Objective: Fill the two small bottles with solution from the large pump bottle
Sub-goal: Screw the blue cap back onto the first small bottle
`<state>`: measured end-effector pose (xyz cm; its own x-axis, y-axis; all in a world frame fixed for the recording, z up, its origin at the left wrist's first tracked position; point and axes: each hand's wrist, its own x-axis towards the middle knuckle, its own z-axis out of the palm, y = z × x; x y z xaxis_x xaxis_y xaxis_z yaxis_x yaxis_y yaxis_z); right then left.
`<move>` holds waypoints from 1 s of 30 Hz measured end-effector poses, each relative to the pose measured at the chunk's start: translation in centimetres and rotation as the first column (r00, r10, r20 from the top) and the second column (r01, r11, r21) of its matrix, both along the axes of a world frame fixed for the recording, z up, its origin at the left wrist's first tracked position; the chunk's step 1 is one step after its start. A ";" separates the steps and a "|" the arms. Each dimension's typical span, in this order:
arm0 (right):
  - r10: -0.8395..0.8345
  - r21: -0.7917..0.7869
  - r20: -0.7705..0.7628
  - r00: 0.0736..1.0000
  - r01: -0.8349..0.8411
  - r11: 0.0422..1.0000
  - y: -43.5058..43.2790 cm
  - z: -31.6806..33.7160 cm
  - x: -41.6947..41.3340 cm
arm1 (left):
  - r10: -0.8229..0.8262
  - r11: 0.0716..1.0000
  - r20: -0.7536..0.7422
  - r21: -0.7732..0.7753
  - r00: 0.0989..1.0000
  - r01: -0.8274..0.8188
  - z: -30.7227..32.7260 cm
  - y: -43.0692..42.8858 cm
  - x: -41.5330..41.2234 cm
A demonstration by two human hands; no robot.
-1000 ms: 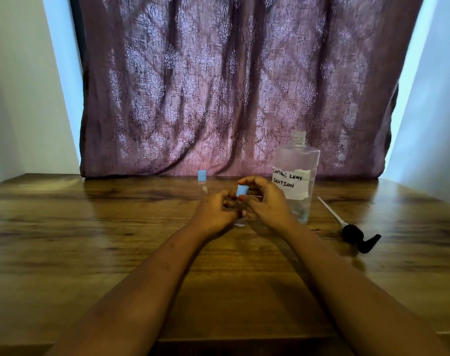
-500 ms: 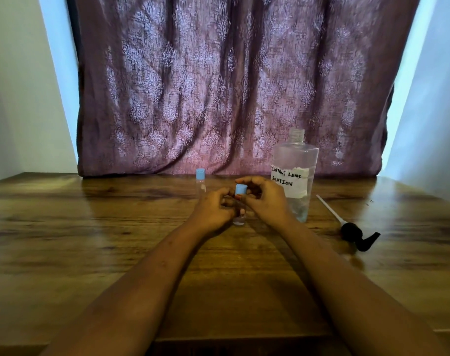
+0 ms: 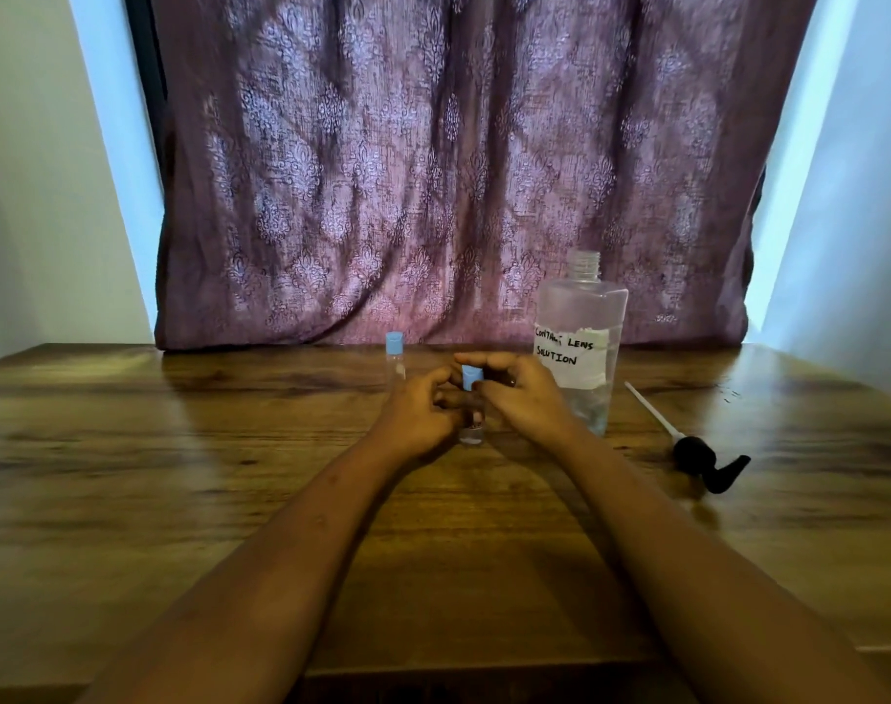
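Wooden table (image 3: pixel 179 449), left to right.

Second small bottle (image 3: pixel 396 370): stands upright with its blue cap on, just behind the left hand, untouched.

Left hand (image 3: pixel 423 409): curls round the body of the nearer small bottle (image 3: pixel 470 435) and steadies it upright on the table, base showing below the fingers.

Blue cap (image 3: pixel 470 378): sits on that bottle's neck, pinched by thumb and fingers of the right hand (image 3: pixel 519 393).

Compared with a second and half a second earlier: same spot, same two grips, cap not lifted off. Only a slight resetting of the right fingertips round the cap, probably a twist in progress. Direction of the twist not readable. Fill level hidden by the fingers, so unclear whether opening for filling or sealing after it.

Large bottle (image 3: pixel 580 307), labelled contact lens solution: stands open-necked just behind the right hand, a little liquid low inside.

Pump head (image 3: pixel 707 462) with dip tube: lies on the table, apart from the bottle, far right.
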<state>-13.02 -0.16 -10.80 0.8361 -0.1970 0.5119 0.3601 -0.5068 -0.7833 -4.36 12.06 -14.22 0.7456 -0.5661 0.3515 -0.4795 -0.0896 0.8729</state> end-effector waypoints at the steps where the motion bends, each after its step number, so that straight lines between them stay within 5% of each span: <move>1: -0.006 -0.013 0.000 1.000 0.006 1.000 -0.1 -0.1 0.1 | 0.002 1.000 0.002 0.004 1.000 -0.002 0.1 0.0 -0.1; 8: -0.094 0.054 0.039 0.995 0.092 0.994 0.1 0.2 -0.3 | 0.040 0.999 0.018 0.031 0.999 -0.040 -0.2 -0.1 0.4; 13: 0.107 0.151 -0.052 0.993 -0.098 0.984 0.5 0.3 -0.7 | 0.027 0.998 0.049 0.054 0.998 -0.029 -0.2 0.0 0.6; 18: -0.048 0.100 0.006 0.999 0.047 0.994 0.5 0.2 -0.6 | 0.035 0.999 0.021 0.026 0.999 -0.035 -0.2 -0.1 0.5; 23: 0.108 0.182 -0.075 0.991 -0.093 0.979 0.8 0.3 -0.9 | 0.025 0.999 0.040 0.027 0.999 -0.026 -0.4 0.1 0.8; 30: 0.007 0.129 0.011 1.000 -0.009 0.992 0.6 0.2 -0.8 | 0.006 1.000 -0.038 -0.003 0.999 -0.006 -0.3 -0.1 0.6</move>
